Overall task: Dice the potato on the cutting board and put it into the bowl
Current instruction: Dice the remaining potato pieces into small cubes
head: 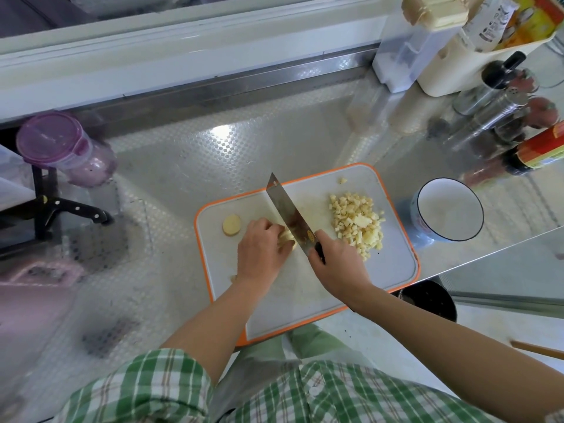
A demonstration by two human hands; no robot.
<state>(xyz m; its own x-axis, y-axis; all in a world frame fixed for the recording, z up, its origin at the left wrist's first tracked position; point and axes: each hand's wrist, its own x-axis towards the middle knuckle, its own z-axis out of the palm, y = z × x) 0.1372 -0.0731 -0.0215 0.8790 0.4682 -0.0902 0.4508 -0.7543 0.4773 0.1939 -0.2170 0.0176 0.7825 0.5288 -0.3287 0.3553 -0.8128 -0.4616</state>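
A white cutting board with an orange rim [393, 270] lies on the steel counter. My left hand [261, 251] curls over a stack of potato slices [287, 239] and holds it down. My right hand [335, 264] grips the black handle of a cleaver [290, 215], whose blade stands against the right side of the stack. A pile of diced potato [357, 224] lies on the board's right half. One round potato slice [232, 225] lies apart at the left. A white bowl with a dark rim [448, 209] stands just right of the board.
A purple-lidded jar [64, 148] and a black-handled knife [76, 209] sit at the left. Condiment bottles, shakers [494, 111] and a cream container crowd the back right. A dark pot [427, 300] sits below the counter edge at right.
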